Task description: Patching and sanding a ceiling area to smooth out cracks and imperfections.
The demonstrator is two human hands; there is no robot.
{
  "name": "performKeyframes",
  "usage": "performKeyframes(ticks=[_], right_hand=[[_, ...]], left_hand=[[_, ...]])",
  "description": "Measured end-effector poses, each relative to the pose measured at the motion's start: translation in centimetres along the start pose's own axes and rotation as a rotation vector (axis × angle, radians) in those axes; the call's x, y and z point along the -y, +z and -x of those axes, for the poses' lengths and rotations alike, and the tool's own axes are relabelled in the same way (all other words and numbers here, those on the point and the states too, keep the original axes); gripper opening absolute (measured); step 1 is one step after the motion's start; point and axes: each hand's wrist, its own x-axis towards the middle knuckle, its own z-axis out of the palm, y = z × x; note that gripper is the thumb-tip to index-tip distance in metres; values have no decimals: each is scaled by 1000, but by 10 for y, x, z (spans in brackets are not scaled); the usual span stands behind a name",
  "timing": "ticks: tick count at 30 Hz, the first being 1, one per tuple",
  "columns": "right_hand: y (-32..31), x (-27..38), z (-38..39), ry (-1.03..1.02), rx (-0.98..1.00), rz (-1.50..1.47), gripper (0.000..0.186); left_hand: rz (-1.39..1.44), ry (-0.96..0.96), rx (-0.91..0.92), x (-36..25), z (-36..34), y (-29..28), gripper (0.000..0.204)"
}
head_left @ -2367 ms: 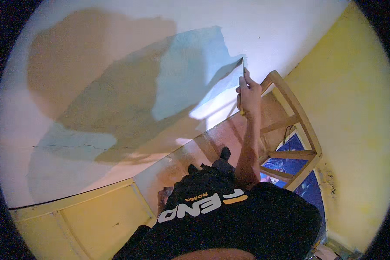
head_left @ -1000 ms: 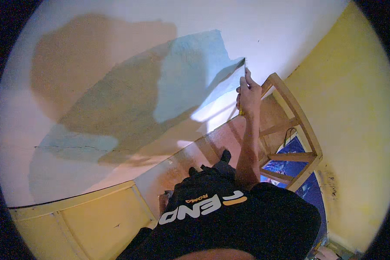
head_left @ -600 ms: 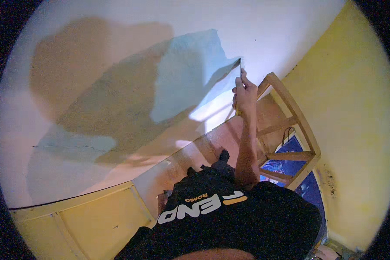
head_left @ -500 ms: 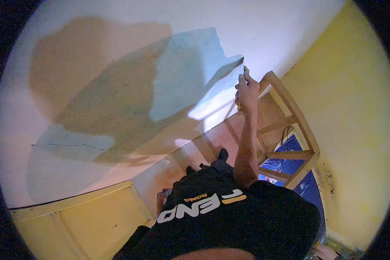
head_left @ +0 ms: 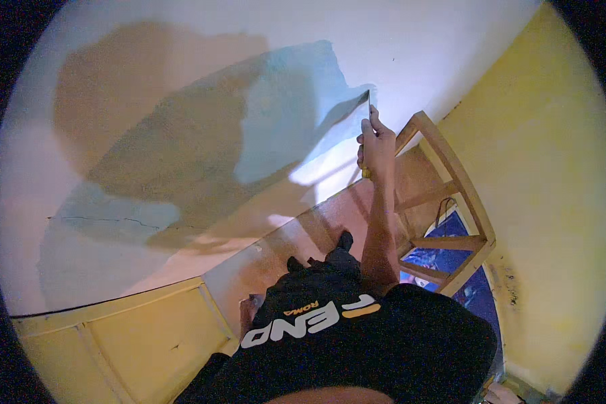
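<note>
Up against the wall, my right hand is closed round a scraper with a thin blade. The yellow butt of its handle shows below my fingers. The blade, seen nearly edge-on, meets the wall at the upper right rim of a large blue-grey patch. White surface surrounds this patch. Low beside my dark shirt, only a sliver of my left hand appears, with something dark by it; its fingers are hidden by my body.
A wooden frame with crossbars stands close to my right arm, before a yellow wall. Yellow panels lie at lower left. My feet are above a reddish-brown surface. A thin crack crosses the patch.
My right hand and the scraper have shifted slightly left along the wall. A small blue-grey edge now shows right of the blade. My left hand has moved slightly left.
</note>
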Motion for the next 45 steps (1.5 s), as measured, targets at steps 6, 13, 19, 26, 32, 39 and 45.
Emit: performKeyframes(ticks=[6,13,19,26,32,39,45], right_hand=[[-2,-7,-3,-54,32,2,56],[-8,4,-4,36,-20,7,50],[-4,-12,-7,-70,13,45,52],[-5,7,2,6,-1,-30,49],[4,-13,0,66,43,-138,54],[-61,-107,35,444,237,-110,55],[-65,-57,41,314,182,-90,53]], left_hand=[[5,5,-8,-6,6,5,32],[17,8,-22,-12,1,7,32],[49,1,-44,-19,-8,6,32],[55,9,-43,-32,-19,2,32],[34,11,-42,-31,-24,-5,33],[46,-27,-76,-22,-26,-24,33],[52,-83,-143,-38,-33,-55,33]])
